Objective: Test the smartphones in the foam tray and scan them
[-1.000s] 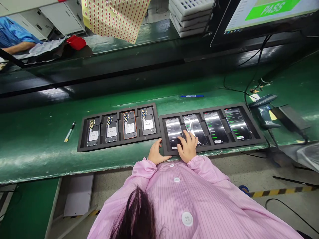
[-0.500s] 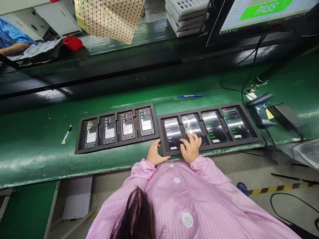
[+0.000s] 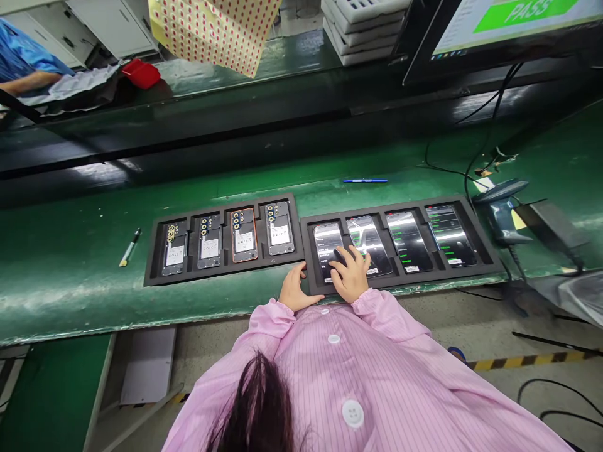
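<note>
A dark foam tray (image 3: pixel 398 280) holds several smartphones face up, screens lit, each in its own slot. My left hand (image 3: pixel 296 290) cups the tray's near left corner, thumb along the front edge and fingers against the left side. Over the leftmost phone (image 3: pixel 328 240) and the wall beside it is my right hand (image 3: pixel 349 276), fingers spread and slightly bent, a fingertip at the lower screen. It covers part of the second phone (image 3: pixel 365 229) as well. Whether the fingertip touches the glass, I cannot tell.
Left of it, another foam tray (image 3: pixel 151 263) carries several phones with bare backs up. A blue pen (image 3: pixel 365 181) lies behind, a marker (image 3: pixel 130 247) far left. A handheld scanner (image 3: pixel 499 210) and cables stand right. A monitor (image 3: pixel 527 19) shows PASS. Across sits a person's arm (image 3: pixel 35 81).
My right hand has moved left, from between the first two phones to over the leftmost phone. My left hand stays at the tray corner. The view has shifted slightly.
</note>
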The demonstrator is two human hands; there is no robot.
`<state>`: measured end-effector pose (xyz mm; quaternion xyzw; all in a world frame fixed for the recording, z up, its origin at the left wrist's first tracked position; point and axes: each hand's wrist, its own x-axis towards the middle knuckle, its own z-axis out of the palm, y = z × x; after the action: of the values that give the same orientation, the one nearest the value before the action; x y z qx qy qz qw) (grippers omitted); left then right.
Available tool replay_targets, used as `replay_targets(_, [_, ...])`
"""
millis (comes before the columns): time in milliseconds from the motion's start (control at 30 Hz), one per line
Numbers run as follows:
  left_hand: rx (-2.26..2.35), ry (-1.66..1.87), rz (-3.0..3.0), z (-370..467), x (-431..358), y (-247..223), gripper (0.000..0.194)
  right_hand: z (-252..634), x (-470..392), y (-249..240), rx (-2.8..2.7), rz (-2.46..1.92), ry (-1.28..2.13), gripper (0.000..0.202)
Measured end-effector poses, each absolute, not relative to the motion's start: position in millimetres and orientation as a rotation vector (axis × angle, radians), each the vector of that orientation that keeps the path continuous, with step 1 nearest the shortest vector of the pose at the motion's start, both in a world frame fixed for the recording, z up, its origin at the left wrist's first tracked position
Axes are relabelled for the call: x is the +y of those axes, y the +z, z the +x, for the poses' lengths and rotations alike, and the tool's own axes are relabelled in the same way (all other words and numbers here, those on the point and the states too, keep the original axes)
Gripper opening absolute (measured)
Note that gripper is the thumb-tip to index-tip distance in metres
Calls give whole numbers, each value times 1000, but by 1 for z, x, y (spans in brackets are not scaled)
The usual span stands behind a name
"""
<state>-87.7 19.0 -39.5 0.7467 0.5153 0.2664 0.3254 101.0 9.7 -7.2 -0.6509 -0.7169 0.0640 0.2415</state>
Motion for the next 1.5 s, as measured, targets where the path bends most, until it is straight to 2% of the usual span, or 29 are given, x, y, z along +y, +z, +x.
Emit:
replay_targets(600, [1349, 655, 1878, -89, 20, -37, 95, 81, 47, 12, -2027, -1803, 615, 24])
replay_targets(767, [1342, 663, 1884, -91, 21, -39, 93, 86, 32, 16, -1982, -1740, 542, 25])
replay_targets(967, [1370, 678, 1743, -95, 24, -33, 93, 108, -1, 5, -1751, -1618, 263, 9])
replay_targets(1167, [1547, 772, 1119, -114, 28, -16, 54, 150, -37, -2, -1231, -1791, 83, 5])
replay_targets(1300, [1796, 723, 1028, -131, 33, -7, 48, 193, -55, -5, -840, -2016, -8, 20])
replay_targets(1400, [1862, 802, 636, -137, 43, 1, 30, 240, -53, -5, -535, -2184, -42, 34])
replay_targets(1500, [1705, 752, 353, -132, 51, 13, 13, 290, -35, 0, -299, -2326, 16, 41])
